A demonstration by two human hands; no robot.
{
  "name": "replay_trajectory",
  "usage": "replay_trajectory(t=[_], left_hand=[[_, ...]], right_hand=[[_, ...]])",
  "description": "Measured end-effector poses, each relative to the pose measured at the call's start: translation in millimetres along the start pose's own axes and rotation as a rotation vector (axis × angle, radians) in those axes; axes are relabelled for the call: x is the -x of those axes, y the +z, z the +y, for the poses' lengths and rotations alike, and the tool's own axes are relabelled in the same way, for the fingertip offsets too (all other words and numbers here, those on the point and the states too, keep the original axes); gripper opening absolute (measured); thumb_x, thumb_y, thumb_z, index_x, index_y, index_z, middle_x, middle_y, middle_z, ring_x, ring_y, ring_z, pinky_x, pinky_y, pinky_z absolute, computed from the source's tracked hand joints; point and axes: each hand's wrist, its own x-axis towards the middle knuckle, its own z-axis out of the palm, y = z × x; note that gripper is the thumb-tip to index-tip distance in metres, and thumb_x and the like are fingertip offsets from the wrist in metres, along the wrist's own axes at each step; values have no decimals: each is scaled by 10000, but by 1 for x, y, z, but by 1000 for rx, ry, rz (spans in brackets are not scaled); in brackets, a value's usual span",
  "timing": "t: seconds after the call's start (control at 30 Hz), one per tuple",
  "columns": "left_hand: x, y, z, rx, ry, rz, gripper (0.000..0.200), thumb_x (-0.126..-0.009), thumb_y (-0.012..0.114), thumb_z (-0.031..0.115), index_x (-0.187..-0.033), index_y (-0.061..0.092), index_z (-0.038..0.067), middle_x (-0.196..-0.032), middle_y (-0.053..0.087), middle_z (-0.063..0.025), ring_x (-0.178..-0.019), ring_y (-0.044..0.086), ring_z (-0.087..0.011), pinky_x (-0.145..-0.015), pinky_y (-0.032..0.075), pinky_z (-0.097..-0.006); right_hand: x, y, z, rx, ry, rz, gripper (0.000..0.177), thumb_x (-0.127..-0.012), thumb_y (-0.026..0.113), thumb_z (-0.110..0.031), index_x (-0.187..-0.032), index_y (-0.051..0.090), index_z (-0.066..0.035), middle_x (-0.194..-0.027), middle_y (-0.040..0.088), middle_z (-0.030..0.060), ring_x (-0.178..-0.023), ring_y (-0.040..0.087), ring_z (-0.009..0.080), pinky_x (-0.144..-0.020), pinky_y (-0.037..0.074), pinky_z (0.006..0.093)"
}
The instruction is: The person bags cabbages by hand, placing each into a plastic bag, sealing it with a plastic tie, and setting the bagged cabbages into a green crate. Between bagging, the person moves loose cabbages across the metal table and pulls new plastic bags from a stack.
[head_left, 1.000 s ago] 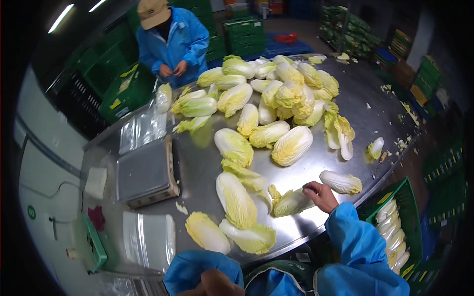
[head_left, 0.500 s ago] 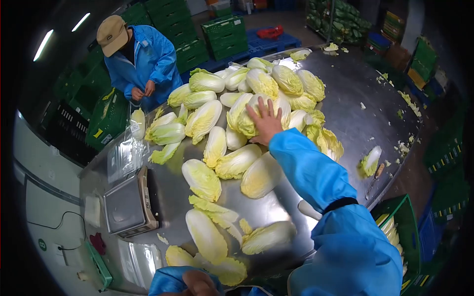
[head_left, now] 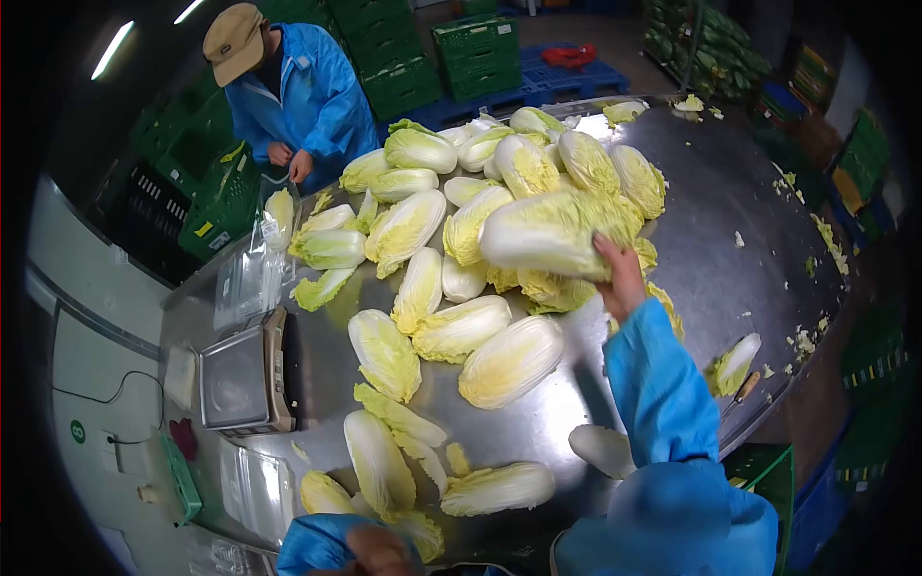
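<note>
My right hand (head_left: 624, 276) grips a napa cabbage (head_left: 547, 235) by its leafy end and holds it sideways over the pile. The white stem end points left. Beneath and behind it lie several more napa cabbages (head_left: 526, 165), heaped on the steel table. A single napa cabbage (head_left: 511, 362) rests just below the pile, in front of my right arm. At the bottom edge, my left hand (head_left: 379, 550) is blurred and partly cut off, so its fingers do not show clearly. Nearest to it are a napa cabbage (head_left: 379, 464) and loose outer leaves (head_left: 408, 415).
A scale (head_left: 238, 380) stands on the left of the steel table (head_left: 715, 206), near plastic bags (head_left: 257, 490). A knife (head_left: 741, 392) lies at the right beside a small cabbage piece (head_left: 738, 361). Across the table, a person in blue (head_left: 303, 96) handles a bag. Green crates (head_left: 477, 58) stand behind.
My right hand has closed on a napa cabbage from the pile and lifted it, moving to the right. The view has shifted slightly. The other person's hands have moved a little.
</note>
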Motion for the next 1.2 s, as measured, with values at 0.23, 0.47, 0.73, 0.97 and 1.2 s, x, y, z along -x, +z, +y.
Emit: replay_trajectory(t=[0.23,0.47,0.73,0.97,1.2], left_hand=[[62,-74,-98,-604,-440,307,219,-808,548,71,-1015,539,2,-1035,555,-135,-1006,536,-204,-907,401,-318],[216,-164,-93,-734,-784,578,137,-826,560,12,-961,546,9,-918,594,-61,-857,554,-137,-796,428,-263],[269,-189,-41,-643,-755,876,71,-836,555,32,-901,541,5,-843,598,-59,-788,545,-121,-751,434,-257],[248,-164,-41,-655,-897,898,90,-836,606,123,-888,606,49,-862,594,-24,-868,524,-139,-878,378,-325],[245,-161,-21,-755,-937,853,183,-866,592,138,-986,578,0,-916,587,-67,-842,525,-155,-787,420,-274]], right_hand=[[112,-12,100,-320,434,-77,420,-845,618,-141,-1224,467,-41,-1125,595,110,-1009,606,239,-814,543,386],[161,-24,136,-100,651,-60,429,-829,639,-124,-1211,484,-7,-1092,609,111,-987,607,233,-880,494,378],[122,-47,93,779,644,-689,553,-828,669,-182,-1301,449,0,-1198,572,108,-1078,533,170,-967,392,308],[-94,11,31,826,-293,-11,821,-725,734,-407,-1297,372,58,-1301,442,236,-1190,455,296,-977,377,383],[-125,41,60,1721,-67,207,1058,-671,613,-669,-1441,156,-107,-1467,159,227,-1335,185,432,-1033,242,574]])
